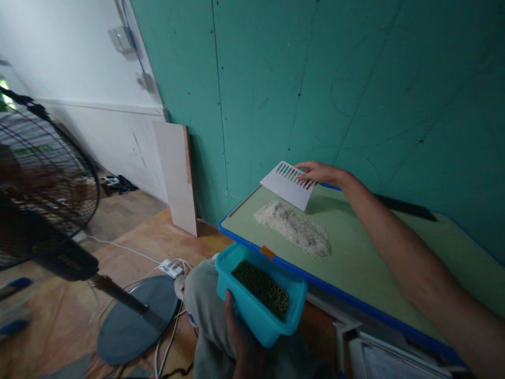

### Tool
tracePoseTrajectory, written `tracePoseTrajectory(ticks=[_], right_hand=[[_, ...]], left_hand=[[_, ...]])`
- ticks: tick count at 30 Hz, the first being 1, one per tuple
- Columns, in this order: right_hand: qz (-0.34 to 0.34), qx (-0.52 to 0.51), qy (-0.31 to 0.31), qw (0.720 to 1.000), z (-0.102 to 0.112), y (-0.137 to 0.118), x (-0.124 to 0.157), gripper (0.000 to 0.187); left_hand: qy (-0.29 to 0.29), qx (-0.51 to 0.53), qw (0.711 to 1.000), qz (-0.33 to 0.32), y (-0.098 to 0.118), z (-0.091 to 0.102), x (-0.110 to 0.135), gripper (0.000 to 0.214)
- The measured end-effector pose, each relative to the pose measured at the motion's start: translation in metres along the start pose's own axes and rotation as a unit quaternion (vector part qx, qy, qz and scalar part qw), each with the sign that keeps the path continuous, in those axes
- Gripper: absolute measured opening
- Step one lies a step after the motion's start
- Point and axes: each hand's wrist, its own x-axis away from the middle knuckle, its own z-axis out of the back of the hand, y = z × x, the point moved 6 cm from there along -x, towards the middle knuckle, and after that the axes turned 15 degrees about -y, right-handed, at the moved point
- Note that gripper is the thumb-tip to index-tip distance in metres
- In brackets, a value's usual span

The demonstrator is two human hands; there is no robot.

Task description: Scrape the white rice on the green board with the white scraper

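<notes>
The right hand [306, 172] grips a slotted white card [287, 187] at twelve o'clock of the pale grainy heap [294, 228] on the bench [357, 266]; at seven o'clock of that heap, beside the bench's blue edge, the left hand [241, 332] holds a turquoise tub [271, 329] of green grains [260, 287]

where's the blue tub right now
In the head view, the blue tub is at lower centre, held in the left hand, just below the table's near edge and right of the bent knee.
</notes>
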Motion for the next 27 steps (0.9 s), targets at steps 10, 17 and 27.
tracePoseTrajectory(ticks=[10, 17, 27], right_hand=[[-0.045, 0.105, 0.062, 0.992, 0.013, 0.031, -0.008, 0.039], [-0.087, 0.064, -0.002, 0.994, -0.015, 0.026, -0.012, 0.028], [-0.034, -0.064, -0.12, 0.99, -0.037, 0.005, -0.007, 0.03]], left_hand=[[-0.006, 0.005, 1.0, -0.008, -0.001, 0.003, -0.003, 0.052], [-0.005, -0.007, 1.0, -0.013, -0.001, 0.003, -0.001, 0.052], [0.009, 0.013, 1.0, -0.013, -0.002, -0.004, 0.002, 0.05]])
